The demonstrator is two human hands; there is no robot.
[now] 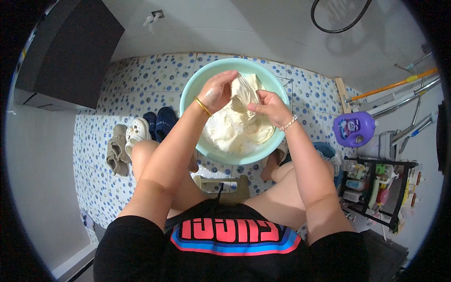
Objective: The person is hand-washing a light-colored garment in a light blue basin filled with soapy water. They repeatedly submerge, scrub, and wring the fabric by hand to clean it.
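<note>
The basin (235, 62) stands on the floor (157, 80), near its far edge, with cloth (237, 131) in it and lifted between the left hand (217, 92) and the right hand (271, 109). Left of the basin, toward the floor's left edge, come slippers (166, 123), clogs (139, 129), then shoes (117, 150). Right, by the floor's right edge, is the jug (353, 129); nearer the person comes the rack (376, 162) (bottles (355, 184) among its contents). A stool (240, 190) sits off the basin's near rim.
</note>
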